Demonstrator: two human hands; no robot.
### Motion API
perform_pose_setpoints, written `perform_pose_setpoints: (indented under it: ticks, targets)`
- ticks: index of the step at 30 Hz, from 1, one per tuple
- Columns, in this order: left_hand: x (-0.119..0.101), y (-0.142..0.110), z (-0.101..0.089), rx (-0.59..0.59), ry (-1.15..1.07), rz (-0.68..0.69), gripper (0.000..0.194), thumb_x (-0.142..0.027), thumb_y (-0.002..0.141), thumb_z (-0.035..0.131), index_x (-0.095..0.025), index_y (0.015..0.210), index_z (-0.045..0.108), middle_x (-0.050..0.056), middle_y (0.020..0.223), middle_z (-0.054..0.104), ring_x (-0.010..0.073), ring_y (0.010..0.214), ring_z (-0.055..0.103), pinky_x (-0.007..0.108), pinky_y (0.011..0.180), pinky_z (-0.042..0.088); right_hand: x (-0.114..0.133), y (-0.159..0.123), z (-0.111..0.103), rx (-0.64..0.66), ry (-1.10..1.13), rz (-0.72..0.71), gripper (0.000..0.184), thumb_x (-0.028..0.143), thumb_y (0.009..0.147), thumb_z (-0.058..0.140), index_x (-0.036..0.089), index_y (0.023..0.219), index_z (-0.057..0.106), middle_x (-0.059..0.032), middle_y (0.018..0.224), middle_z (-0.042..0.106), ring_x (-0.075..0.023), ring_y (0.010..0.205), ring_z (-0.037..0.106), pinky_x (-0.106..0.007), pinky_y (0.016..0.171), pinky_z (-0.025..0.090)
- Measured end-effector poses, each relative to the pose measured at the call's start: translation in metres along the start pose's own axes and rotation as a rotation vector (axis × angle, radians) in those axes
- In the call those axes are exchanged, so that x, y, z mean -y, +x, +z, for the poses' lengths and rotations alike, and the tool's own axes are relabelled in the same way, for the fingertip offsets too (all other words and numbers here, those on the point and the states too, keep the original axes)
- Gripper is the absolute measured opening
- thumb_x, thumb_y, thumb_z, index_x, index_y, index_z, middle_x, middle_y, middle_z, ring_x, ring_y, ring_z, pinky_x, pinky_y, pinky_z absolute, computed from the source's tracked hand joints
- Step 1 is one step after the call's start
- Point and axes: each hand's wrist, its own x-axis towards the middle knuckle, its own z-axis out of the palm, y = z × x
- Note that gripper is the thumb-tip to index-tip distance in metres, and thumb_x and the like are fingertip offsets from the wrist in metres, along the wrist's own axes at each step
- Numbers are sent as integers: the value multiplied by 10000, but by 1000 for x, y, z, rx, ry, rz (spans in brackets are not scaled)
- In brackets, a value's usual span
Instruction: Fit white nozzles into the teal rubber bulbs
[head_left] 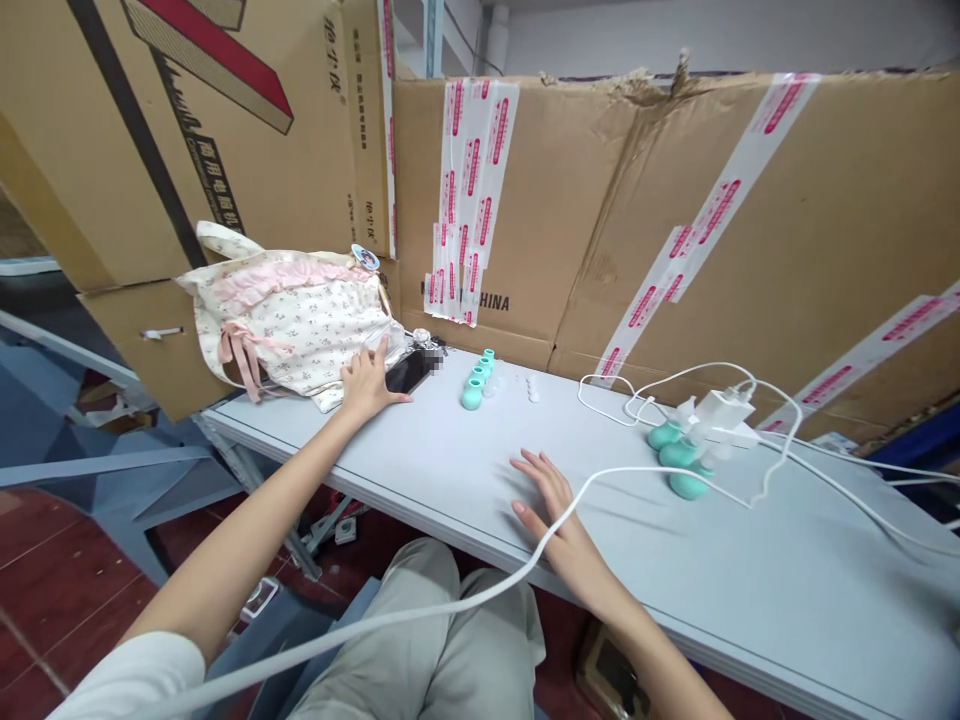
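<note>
My left hand (366, 384) is open, its fingers spread against the lower right side of a floral cloth bag (300, 325). Its thumb reaches over the near edge of a dark, flat, phone-like object (409, 372). My right hand (555, 515) is also open and holds nothing, fingers spread over the front part of the table. Beyond it, small teal round-bottomed pieces (472, 397) stand in a row, beside clear pieces (491, 386) and a line of small white parts (533, 388). To the right is a cluster of teal bulbs with whitish tops (679, 455).
A white charger plug (724, 410) with looping cables sits behind the right cluster. One white cable (450, 608) crosses in front, passing over my right wrist. Taped cardboard (540, 220) walls the back of the grey table (450, 470). A keychain (424, 340) lies beside the bag.
</note>
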Motion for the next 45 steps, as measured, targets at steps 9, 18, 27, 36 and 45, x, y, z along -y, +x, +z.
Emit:
perform_pose_setpoints:
  ticks: [9,18,27,36,45]
  targets:
    - [3,10,2,11,-23,31,1059,-461,613,726,-166,1452,151,227,1306,395,382,1172,381,483,943,308,-3,31,-4,22,13,-42,413,443,867,490,286,1248,517,-52,1430,403,-229,1391,229,-480,1115,243]
    - [-87,42,-19,-310,-477,-74,337,-213,803,477,-237,1126,571,106,1298,408,294,1218,352,460,993,274,-19,163,-17,-337,-190,-92,256,279,867,464,185,1000,661,-78,1062,622,-207,1023,507,-368,919,388]
    - [-102,43,20,-381,-530,44,343,-111,807,358,-185,999,632,115,1292,443,284,1195,367,445,996,255,-11,159,2,-390,-587,-119,275,337,928,411,237,1080,617,-78,1083,575,-236,1008,456,-358,845,347]
    - [-104,46,23,-430,-596,149,328,-102,805,365,-164,984,633,121,1282,445,292,1200,371,450,1001,260,-41,154,-16,-481,-771,25,260,308,928,401,208,1041,612,-126,1171,517,-285,1083,404,-417,868,283]
    - [-98,50,28,-542,-685,173,279,-87,783,401,-195,858,647,107,1221,505,298,1179,407,454,976,306,-68,160,-11,-509,-816,116,222,344,877,526,239,1039,636,-98,1082,578,-263,1028,445,-378,823,261]
